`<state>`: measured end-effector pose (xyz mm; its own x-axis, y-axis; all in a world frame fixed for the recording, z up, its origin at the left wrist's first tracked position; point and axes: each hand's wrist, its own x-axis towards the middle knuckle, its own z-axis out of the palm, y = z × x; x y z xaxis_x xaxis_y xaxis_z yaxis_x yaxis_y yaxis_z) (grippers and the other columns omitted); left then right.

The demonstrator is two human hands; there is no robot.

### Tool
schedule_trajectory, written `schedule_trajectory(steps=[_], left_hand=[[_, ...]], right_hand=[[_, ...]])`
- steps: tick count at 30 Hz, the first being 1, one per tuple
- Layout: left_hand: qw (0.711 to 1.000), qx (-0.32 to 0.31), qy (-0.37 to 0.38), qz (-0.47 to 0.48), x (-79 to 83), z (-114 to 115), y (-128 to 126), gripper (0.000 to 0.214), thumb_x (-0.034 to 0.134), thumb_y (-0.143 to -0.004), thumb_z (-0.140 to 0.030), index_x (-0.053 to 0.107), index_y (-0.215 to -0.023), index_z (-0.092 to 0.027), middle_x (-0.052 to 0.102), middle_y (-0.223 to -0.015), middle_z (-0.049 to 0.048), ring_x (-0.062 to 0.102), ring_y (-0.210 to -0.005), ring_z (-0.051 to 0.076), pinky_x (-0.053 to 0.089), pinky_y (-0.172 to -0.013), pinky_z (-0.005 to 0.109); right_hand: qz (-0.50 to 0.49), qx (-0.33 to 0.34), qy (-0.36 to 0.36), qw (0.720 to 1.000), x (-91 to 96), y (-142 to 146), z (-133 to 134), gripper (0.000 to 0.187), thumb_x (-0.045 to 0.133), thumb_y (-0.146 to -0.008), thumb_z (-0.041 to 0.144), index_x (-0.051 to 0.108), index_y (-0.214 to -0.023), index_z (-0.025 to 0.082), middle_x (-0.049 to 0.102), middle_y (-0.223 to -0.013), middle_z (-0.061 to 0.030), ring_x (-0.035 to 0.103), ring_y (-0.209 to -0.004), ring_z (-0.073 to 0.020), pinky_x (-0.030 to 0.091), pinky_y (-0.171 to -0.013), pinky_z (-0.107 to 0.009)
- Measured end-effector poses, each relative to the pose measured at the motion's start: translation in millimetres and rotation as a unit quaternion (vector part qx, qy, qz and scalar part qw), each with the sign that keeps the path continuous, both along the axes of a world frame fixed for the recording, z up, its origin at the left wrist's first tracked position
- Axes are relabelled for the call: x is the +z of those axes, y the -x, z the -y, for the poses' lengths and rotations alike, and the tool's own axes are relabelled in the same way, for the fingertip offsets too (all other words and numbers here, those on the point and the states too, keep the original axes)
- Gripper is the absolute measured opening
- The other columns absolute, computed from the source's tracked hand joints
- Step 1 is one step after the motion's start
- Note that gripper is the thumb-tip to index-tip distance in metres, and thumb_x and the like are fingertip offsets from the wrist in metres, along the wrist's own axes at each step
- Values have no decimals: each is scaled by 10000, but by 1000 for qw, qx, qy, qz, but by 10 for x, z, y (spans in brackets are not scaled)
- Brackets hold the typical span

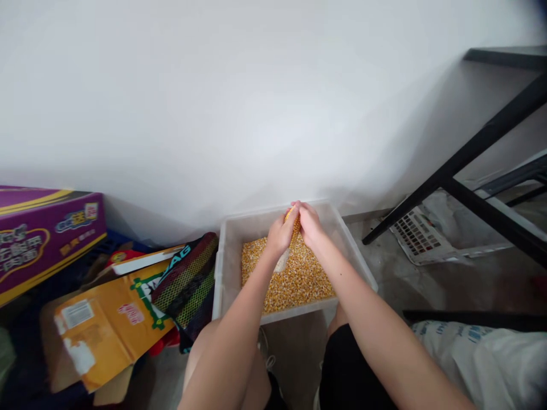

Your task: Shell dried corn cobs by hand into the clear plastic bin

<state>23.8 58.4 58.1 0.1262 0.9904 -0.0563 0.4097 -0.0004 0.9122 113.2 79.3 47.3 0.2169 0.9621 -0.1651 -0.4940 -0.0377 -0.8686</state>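
A dried corn cob is held upright over a clear plastic bin on the floor. My left hand is wrapped round the cob from the left. My right hand grips it from the right, with the fingers closed over its upper part. Only a strip of the cob shows between the hands. The bin holds a layer of loose yellow corn kernels. It stands against a white wall, just beyond my knees.
Left of the bin lie a dark mesh bag, a torn yellow cardboard box and a purple box. A black metal table frame stands at the right over a white basket. A white sack lies at lower right.
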Motion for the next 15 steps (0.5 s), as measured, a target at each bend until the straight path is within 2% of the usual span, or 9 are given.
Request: schedule_trajectory(steps=[2,6,15], left_hand=[[1000,11,-21,8,3,-16,-33,595,319,-858,-606,621,-1122,-167,628,-1154,116,548,-1099,263,372,-937,347],[997,-19,-69,28,-22,-29,-104,558,305,-889,-560,597,-1145,-158,625,-1161,106,573,-1052,238,397,-900,327],[998,-22,-58,30,-93,2,-169,511,345,-895,-513,546,-1193,-150,629,-1131,106,577,-1030,239,410,-884,339]], right_hand=[[5,-2,-12,1000,-2,6,-3,159,604,-713,352,574,-742,198,623,-698,22,588,-730,-144,460,-726,-272],[-3,-23,-5,1000,45,-39,1,168,602,-723,352,583,-750,188,617,-699,17,584,-718,-136,453,-716,-264],[-21,-5,17,1000,74,-157,12,170,599,-743,349,590,-778,183,641,-708,-12,602,-680,-148,477,-681,-279]])
